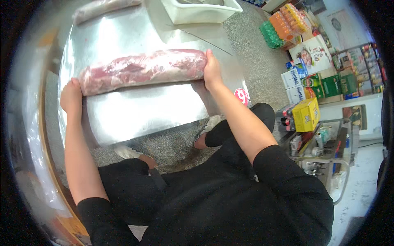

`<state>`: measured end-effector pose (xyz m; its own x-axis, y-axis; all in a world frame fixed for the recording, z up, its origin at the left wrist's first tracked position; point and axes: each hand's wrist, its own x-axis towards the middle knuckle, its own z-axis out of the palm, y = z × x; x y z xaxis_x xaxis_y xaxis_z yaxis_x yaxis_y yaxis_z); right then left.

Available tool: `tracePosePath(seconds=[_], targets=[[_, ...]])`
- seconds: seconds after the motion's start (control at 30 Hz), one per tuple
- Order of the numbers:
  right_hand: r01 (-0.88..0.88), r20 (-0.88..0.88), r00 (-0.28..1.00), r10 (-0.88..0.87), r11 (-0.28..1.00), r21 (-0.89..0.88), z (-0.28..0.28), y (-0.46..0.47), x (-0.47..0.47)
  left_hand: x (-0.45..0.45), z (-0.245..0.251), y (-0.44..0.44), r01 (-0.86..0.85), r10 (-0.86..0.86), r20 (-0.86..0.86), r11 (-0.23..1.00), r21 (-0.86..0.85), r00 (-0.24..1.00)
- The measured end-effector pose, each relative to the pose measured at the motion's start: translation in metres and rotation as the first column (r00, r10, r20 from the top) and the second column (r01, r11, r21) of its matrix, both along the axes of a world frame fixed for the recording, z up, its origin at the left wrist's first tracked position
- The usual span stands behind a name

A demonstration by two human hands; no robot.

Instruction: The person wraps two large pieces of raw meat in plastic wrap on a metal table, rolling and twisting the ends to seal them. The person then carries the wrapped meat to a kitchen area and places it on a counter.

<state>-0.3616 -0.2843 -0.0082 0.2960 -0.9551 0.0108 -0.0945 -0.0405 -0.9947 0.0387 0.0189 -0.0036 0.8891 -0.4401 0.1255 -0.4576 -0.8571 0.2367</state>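
A long roll of raw meat (144,69), wrapped in clear film, lies crosswise before me over a shiny metal tabletop (147,113). My left hand (71,96) grips its left end, thumb uppermost. At the opposite end my right hand (213,70) holds the roll, the palm against the end and the thumb on top. The fingers of both hands are partly hidden behind the meat. Farther back on the metal, a second wrapped roll (104,9) rests near the far left edge.
A white plastic tub (206,13) stands at the table's far right. In front of it lies a thin metal rod (206,41). A round red sticker (242,97) marks the right edge. Bottle packs (284,24), cartons (292,86) and a wire-framed cart (323,153) line the right side.
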Motion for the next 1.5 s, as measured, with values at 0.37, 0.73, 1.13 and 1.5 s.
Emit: tracePosePath(seconds=[0.37,0.73,1.13,1.5], targets=[[-0.171,0.247,0.966,0.080,0.911,0.375,0.011,-0.017,-0.005,0.018,-0.012,-0.001,-0.003,0.001,0.139,1.000,0.011,0.990],[-0.631,-0.338,0.732,0.591,0.775,-0.011,0.030,-0.031,-0.059,0.023,0.015,-0.009,-0.209,-0.196,-0.718,0.876,-0.434,0.668],[-0.651,-0.529,0.633,0.565,0.758,0.031,0.047,-0.039,-0.047,0.040,-0.021,-0.015,-0.141,-0.113,-0.399,0.821,-0.554,0.910],[-0.484,-0.116,0.866,0.487,0.755,-0.443,0.013,-0.026,-0.020,0.014,-0.004,-0.024,-0.170,0.176,0.006,0.961,-0.218,0.984]])
